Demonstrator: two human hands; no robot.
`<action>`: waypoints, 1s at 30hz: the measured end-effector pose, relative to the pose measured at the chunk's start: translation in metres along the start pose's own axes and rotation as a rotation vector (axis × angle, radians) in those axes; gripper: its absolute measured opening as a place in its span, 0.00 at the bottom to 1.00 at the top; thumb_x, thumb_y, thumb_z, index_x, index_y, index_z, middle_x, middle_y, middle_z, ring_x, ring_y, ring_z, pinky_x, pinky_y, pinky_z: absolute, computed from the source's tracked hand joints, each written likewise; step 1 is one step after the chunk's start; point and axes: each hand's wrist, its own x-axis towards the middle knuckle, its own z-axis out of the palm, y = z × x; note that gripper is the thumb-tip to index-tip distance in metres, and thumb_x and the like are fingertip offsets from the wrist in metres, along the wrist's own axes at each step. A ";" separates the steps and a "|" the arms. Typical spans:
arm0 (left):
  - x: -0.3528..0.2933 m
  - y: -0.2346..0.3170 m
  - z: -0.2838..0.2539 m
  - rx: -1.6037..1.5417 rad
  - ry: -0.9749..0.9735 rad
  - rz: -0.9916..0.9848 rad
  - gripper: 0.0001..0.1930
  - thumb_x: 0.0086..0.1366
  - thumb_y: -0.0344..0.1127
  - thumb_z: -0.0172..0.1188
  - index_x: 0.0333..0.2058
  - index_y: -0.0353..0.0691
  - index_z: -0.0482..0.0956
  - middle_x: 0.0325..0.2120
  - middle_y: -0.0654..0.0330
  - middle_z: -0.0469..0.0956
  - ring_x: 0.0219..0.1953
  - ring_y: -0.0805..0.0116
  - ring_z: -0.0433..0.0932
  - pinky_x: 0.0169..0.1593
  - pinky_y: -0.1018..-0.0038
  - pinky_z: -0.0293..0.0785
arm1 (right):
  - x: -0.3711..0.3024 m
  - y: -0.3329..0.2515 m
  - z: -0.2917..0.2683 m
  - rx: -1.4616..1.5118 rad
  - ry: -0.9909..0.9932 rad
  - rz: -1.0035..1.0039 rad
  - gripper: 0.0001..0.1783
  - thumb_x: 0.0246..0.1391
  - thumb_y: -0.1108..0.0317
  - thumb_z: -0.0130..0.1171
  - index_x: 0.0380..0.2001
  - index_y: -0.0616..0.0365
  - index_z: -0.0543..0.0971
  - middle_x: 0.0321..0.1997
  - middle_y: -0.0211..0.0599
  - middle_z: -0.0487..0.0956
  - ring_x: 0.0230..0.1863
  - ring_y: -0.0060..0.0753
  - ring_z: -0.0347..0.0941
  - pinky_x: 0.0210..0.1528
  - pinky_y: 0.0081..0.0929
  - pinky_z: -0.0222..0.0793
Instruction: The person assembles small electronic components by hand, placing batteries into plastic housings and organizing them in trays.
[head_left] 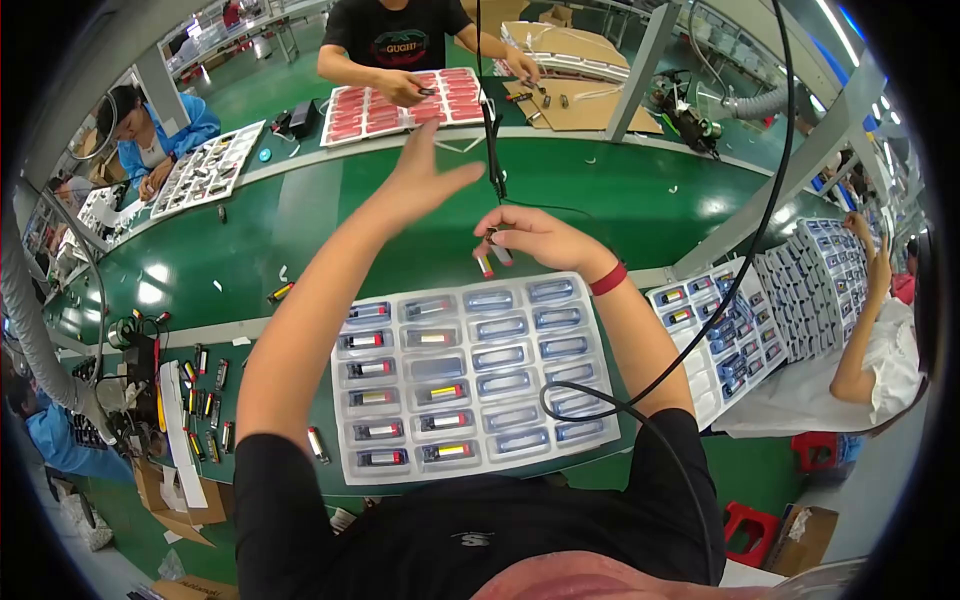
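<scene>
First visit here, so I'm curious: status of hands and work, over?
Left hand open, blurred. Right hand holding small parts. Black cable crosses tray in view.

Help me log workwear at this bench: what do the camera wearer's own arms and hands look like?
The left sleeve and right sleeve are short and black. Both the left hand and right hand are gloveless. A red band circles the right wrist; none shows on the left. A black cable passes in front of the right sleeve.

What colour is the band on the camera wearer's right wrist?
The wristband is red, clearest in the head view.
</scene>
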 end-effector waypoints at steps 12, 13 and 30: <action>0.039 0.035 0.030 -0.299 -0.001 0.001 0.16 0.74 0.43 0.57 0.42 0.33 0.81 0.27 0.65 0.76 0.29 0.74 0.72 0.35 0.74 0.68 | 0.023 -0.058 -0.051 -0.091 0.555 0.129 0.16 0.56 0.56 0.71 0.33 0.60 0.84 0.20 0.19 0.68 0.22 0.11 0.59 0.24 0.17 0.53; 0.037 0.040 0.016 -0.290 0.008 -0.062 0.15 0.74 0.42 0.57 0.42 0.34 0.81 0.27 0.65 0.75 0.29 0.75 0.71 0.34 0.75 0.67 | 0.027 -0.060 -0.046 -0.065 0.507 0.122 0.16 0.58 0.56 0.70 0.27 0.57 0.82 0.18 0.17 0.68 0.20 0.11 0.59 0.23 0.18 0.53; 0.014 -0.101 0.030 0.024 0.103 -0.077 0.15 0.61 0.40 0.69 0.45 0.41 0.83 0.21 0.63 0.74 0.24 0.73 0.72 0.29 0.71 0.68 | 0.011 -0.135 -0.059 1.054 0.296 -1.040 0.21 0.66 0.44 0.56 0.34 0.52 0.80 0.36 0.31 0.79 0.29 0.25 0.66 0.54 0.38 0.65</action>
